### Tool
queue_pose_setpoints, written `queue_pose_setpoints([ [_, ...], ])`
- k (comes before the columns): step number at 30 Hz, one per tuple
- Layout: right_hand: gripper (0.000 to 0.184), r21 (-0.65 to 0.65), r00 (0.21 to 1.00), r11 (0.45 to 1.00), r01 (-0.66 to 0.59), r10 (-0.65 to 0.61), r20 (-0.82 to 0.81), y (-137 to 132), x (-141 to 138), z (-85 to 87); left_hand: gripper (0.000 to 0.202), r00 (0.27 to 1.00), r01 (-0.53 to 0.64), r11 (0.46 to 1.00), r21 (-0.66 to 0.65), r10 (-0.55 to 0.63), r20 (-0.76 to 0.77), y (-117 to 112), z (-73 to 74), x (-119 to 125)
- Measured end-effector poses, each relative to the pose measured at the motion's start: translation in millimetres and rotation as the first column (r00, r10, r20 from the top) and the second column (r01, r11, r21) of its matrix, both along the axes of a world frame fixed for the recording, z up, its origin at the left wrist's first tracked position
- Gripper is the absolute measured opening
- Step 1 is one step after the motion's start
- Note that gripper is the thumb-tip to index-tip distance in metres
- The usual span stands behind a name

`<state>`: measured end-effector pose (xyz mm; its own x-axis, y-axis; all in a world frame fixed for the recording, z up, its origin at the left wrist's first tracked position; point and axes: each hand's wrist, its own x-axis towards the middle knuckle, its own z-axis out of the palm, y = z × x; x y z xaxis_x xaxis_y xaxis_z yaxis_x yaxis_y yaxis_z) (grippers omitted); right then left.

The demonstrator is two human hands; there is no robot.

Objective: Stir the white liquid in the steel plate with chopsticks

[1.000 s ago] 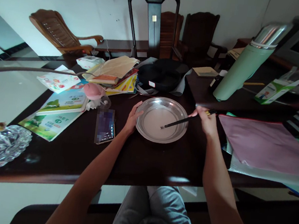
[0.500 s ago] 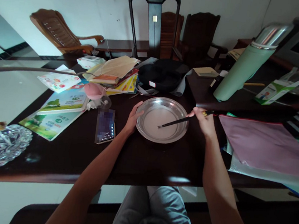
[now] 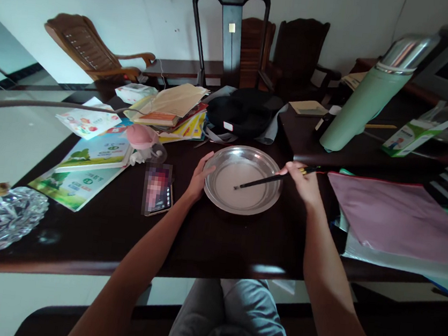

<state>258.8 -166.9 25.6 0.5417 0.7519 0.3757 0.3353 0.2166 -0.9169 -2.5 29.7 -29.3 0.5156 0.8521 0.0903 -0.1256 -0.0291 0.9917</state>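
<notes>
The table (image 3: 219,243) bears a shallow metal dish (image 3: 243,208), the left hand (image 3: 198,178) resting open against its left rim and the right hand (image 3: 305,184) at its right pinching chopsticks (image 3: 263,181) whose tips sit inside; a hard stroke could skid the dish into the phone (image 3: 159,188) just left.

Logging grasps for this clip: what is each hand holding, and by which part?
Right hand holds dark chopsticks by their top end; left hand holds the metal dish at its left rim.
</notes>
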Motion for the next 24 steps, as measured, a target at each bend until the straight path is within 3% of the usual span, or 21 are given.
queue_pose_setpoints([
  [3,0.054,-0.021,0.997,0.999,-0.03,0.032,0.07,3,-3,-0.1,0.068,1.0,0.011,1.0,-0.001,-0.011,0.005,1,-1.4,0],
  [7,0.056,0.047,0.986,0.985,0.166,-0.167,0.025,-3,11,-0.6,0.07,1.0,-0.008,0.999,-0.033,0.009,0.018,1,-1.4,1],
  [9,0.058,0.06,0.979,0.978,0.201,-0.199,-0.031,-5,15,-0.1,0.07,1.0,-0.019,0.999,-0.041,0.02,0.022,1,-1.1,1],
  [16,0.055,-0.026,0.998,0.998,-0.055,0.056,0.037,3,-5,1.5,0.069,1.0,0.008,1.0,0.004,-0.008,0.008,1,-2.1,0],
  [19,0.055,-0.004,0.997,1.0,0.026,-0.026,0.068,2,-2,0.8,0.069,1.0,0.007,1.0,-0.01,-0.007,0.003,1,-1.8,0],
  [22,0.058,0.046,0.986,0.985,0.168,-0.168,0.003,-3,8,0.6,0.069,1.0,0.004,1.0,-0.008,-0.004,0.003,0,-0.9,0],
  [24,0.059,0.055,0.982,0.981,0.184,-0.182,-0.038,-5,10,1.0,0.068,1.0,0.001,1.0,-0.009,-0.001,0.002,0,-0.3,0],
])
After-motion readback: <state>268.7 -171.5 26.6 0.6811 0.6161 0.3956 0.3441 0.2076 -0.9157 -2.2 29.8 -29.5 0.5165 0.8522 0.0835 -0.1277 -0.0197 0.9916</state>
